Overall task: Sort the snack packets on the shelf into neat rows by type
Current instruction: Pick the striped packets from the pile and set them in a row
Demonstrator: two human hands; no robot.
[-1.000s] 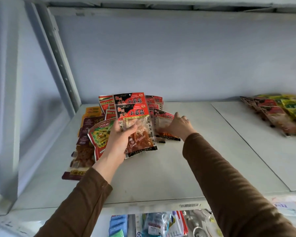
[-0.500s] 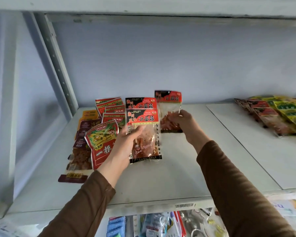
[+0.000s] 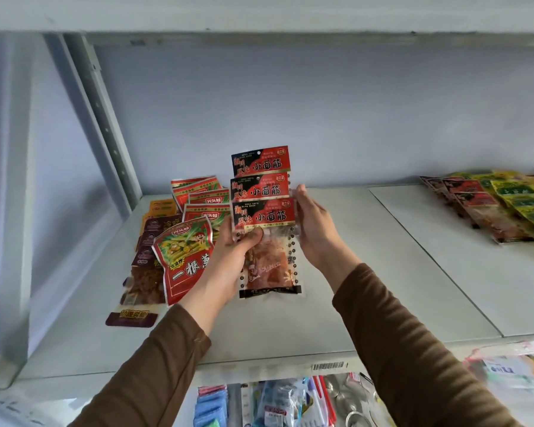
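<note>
I hold three black-and-red snack packets (image 3: 262, 211) fanned upright above the white shelf (image 3: 336, 288). My left hand (image 3: 232, 257) grips their lower left, thumb across the clear window. My right hand (image 3: 313, 229) clasps their right edge. To the left lies a pile of red-and-green packets (image 3: 184, 260), dark maroon packets (image 3: 145, 269) and orange ones (image 3: 162, 206). A row of red and yellow-green packets (image 3: 503, 208) lies at the far right of the shelf.
A slanted metal upright (image 3: 105, 124) stands at the back left. The shelf above (image 3: 259, 13) overhangs. A seam (image 3: 429, 257) splits the shelf boards. Below the front edge with a barcode label (image 3: 327, 366) hang more packaged goods (image 3: 275, 405).
My right hand lifted a third black-and-red packet off the shelf and brought it left onto the two in my left hand. Both hands now hold the stack together.
</note>
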